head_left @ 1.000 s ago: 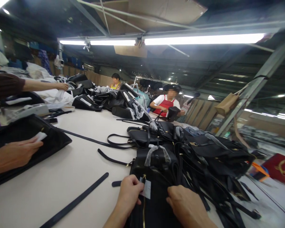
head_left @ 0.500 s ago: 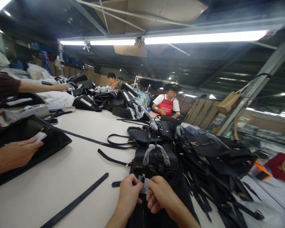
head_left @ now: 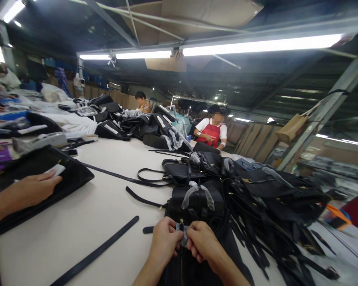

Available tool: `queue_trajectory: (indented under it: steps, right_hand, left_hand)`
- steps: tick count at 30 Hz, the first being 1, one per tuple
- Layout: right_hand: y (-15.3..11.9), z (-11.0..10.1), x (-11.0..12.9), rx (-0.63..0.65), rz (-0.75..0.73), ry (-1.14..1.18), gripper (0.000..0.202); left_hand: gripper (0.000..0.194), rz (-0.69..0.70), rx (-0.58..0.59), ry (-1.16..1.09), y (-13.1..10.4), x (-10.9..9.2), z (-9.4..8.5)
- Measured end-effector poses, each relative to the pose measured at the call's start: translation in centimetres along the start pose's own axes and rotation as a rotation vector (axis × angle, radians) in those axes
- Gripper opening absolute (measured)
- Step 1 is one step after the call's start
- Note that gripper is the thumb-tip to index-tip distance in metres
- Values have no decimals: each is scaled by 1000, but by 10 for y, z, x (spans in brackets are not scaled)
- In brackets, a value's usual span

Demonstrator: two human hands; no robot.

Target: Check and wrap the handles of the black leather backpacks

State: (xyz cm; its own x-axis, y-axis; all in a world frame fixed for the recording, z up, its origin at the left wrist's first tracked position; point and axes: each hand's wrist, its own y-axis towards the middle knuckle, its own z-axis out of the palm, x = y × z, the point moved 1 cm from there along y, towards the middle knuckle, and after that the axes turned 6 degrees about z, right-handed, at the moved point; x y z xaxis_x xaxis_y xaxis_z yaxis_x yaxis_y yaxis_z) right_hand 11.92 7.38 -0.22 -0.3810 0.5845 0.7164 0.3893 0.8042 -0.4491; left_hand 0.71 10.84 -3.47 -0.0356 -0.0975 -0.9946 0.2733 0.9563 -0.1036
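Workshop, tube-lit; pale tabletop point(head_left: 107, 202) from lower left to centre of frame. Black bag point(head_left: 195, 198), one: lower centre, gold zipper pull point(head_left: 181, 222), one, on its front. Clear film point(head_left: 184, 239), one small piece: at the pull. Left hand point(head_left: 165, 239) and right hand point(head_left: 201, 240), one each: fingertips pinched on the film from either side, near each other. Step in hand, as judged: working film at the pull; the move seems to call for an even two-sided pinch. Loose strap point(head_left: 95, 252), one: lower left. Co-worker's hand point(head_left: 37, 188), one: far left, gripping a white slip point(head_left: 59, 170). Bag heap point(head_left: 265, 194): right; overlapping, count uncertain.
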Motion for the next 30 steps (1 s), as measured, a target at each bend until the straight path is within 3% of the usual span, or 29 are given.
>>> queue_trajectory:
  steps: [13,23,30]
  right_hand:
    - [0,-3,5,73,6,101,21]
    - [-2,-10,4,144,14,172,14]
    - [-5,-6,11,116,50,150,15]
  left_hand:
    - [13,-162,84,-41,8,-2,-7]
    - [18,-124,4,-35,6,-2,-3]
    - [23,-95,-1,-17,5,-3,-1]
